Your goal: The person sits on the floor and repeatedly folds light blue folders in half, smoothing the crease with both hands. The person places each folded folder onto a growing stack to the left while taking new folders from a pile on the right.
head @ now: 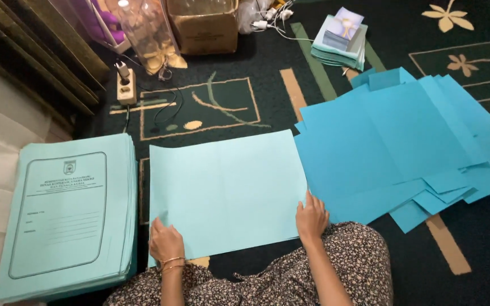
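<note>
A pale blue unfolded folder sheet [228, 190] lies flat on the dark carpet in front of me. My left hand [165, 242], with thin bracelets at the wrist, rests on its near left corner. My right hand [311, 218] presses its near right corner, fingers flat. Left of the sheet sits a stack of folded pale blue folders [69, 218] with a printed black frame on the top cover. To the right spreads a loose pile of brighter blue sheets [404, 141], overlapping one another.
A patterned dark green carpet [222, 107] covers the floor. A power strip [126, 85] with a cable lies at the back left, beside a cardboard box [204, 27] and clear plastic packaging [148, 34]. A small stack of paper [341, 41] sits at the back. My floral-clothed knees [347, 266] are at the bottom.
</note>
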